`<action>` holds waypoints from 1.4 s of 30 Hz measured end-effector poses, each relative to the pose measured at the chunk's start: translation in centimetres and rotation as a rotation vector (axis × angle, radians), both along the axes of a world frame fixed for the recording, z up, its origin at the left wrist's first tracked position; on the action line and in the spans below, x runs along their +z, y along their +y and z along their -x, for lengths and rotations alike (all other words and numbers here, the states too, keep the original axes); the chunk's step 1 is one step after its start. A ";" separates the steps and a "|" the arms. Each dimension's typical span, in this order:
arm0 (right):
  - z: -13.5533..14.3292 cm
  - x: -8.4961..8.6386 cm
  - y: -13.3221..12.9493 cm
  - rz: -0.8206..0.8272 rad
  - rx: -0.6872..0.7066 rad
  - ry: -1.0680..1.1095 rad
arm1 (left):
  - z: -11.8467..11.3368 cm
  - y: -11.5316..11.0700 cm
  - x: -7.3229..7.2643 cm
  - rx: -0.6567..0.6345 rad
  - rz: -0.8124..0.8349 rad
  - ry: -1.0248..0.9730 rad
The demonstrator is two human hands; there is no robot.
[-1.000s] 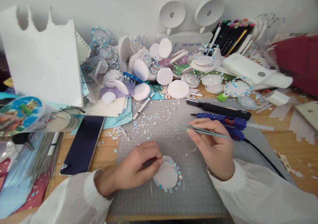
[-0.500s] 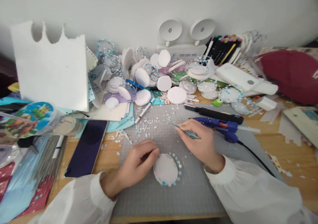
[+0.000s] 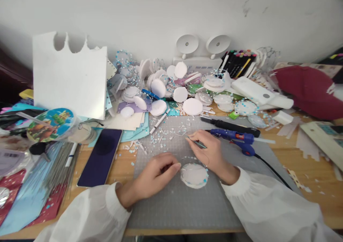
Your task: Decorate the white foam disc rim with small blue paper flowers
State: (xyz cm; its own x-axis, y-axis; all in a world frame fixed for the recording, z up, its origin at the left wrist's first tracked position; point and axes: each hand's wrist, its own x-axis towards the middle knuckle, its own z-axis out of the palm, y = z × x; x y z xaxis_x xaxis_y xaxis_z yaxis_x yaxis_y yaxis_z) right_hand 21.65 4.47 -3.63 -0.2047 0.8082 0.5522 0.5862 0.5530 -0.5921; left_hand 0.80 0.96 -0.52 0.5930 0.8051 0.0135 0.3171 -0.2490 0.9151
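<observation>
My right hand (image 3: 206, 152) is closed around teal tweezers (image 3: 198, 143), whose tips point left over small white and blue paper bits (image 3: 167, 131) on the grey cutting mat (image 3: 166, 215). Between my hands is a white disc (image 3: 194, 176) ringed with tiny blue and white pieces; a thin wire loops above it. My left hand (image 3: 160, 174) is at the disc's left edge, thumb and forefinger pinched together. What they pinch is too small to make out.
Beyond the mat lie piled white discs (image 3: 193, 106) and a two-headed lamp (image 3: 197, 61). A phone (image 3: 100, 158) lies left of the mat. A black cutter (image 3: 233, 126) and a blue glue gun (image 3: 233, 136) with its cord lie on the right.
The view has shifted. The ringed disc now appears tilted, further right and a little higher, with my left hand beside it. My right hand, still holding the tweezers, is nearer the disc.
</observation>
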 end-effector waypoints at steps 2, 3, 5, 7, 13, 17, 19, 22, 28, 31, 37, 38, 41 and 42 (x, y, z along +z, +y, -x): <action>0.1 0.0 -0.1 -0.022 0.002 -0.007 | 0.0 0.1 -0.1 -0.009 0.012 -0.007; 0.1 0.0 -0.2 -0.037 0.002 -0.009 | 0.0 0.1 -0.1 -0.014 0.019 -0.011; 0.3 0.2 -0.6 -0.067 0.000 -0.010 | 0.1 0.0 -0.1 -0.017 0.037 -0.024; 0.5 0.6 -1.2 -0.098 0.000 -0.018 | 0.2 0.0 0.0 -0.010 0.077 -0.037; 0.9 1.9 -2.3 -0.229 -0.011 0.021 | 0.5 0.1 0.0 0.012 0.265 -0.134; -0.2 2.5 -1.8 -0.290 -0.116 0.138 | 0.8 0.3 -0.1 -0.008 0.300 -0.184; -0.9 2.8 -1.6 -0.279 -0.192 0.182 | 1.0 0.4 -0.1 -0.046 0.293 -0.166; -1.5 3.3 -1.5 -0.264 -0.296 0.254 | 1.0 0.5 -0.1 -0.139 0.262 -0.102; -1.6 3.6 -1.7 0.040 -0.110 0.552 | 0.7 0.7 -0.1 -0.225 0.077 -0.022; -1.6 3.2 -1.8 0.225 0.004 0.679 | 0.6 0.7 -0.1 -0.218 0.045 -0.039; -1.7 2.6 -1.9 0.437 0.179 0.762 | 0.8 0.8 -0.1 -0.104 0.138 -0.106; -1.7 2.7 -1.9 0.452 0.206 0.762 | 0.8 0.8 -0.1 -0.083 0.166 -0.127; -1.6 3.0 -2.1 0.453 0.267 0.727 | 0.8 0.7 -0.1 -0.007 0.244 -0.218; -1.5 3.2 -2.2 0.446 0.279 0.702 | 0.7 0.7 -0.1 0.023 0.268 -0.254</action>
State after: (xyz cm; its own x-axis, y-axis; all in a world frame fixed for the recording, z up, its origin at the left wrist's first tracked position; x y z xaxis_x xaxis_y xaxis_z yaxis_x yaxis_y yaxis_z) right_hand 23.14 2.29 -0.43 -0.1586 0.9499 0.2695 -0.1171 0.2529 -0.9604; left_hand 0.06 1.69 -0.59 0.5797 0.8129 -0.0552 0.0742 0.0148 0.9971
